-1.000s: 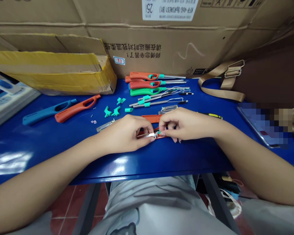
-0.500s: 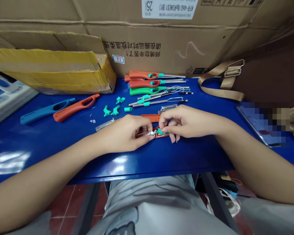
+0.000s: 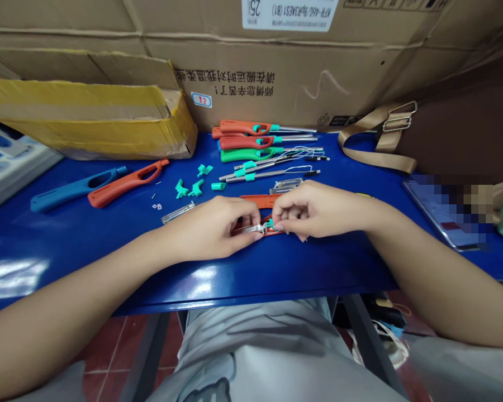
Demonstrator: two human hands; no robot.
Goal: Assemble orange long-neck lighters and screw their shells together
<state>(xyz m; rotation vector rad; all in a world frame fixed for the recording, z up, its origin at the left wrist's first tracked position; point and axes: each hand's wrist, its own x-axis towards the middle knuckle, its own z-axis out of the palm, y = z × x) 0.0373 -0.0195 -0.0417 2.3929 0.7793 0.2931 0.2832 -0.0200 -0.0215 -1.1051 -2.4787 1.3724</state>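
My left hand is closed on a clear fuel tank, thumb below and fingers above. My right hand pinches a small green trigger just right of the tank's end. Both parts sit over an orange lighter shell half, largely hidden under my fingers. Thin white wire shows beside the trigger. Behind my hands lies another orange shell half. One more clear tank rests beyond my right hand, and a further clear tank lies by my left wrist.
Finished-looking lighters are stacked at the back, with metal lighter tubes and white wires before them. Green triggers lie left of centre. Blue and orange handles, a taped box, a strap and a phone surround.
My right fingers have curled in slightly and shifted a little over the green trigger. My left hand keeps its hold on the tank. The view has moved very slightly.
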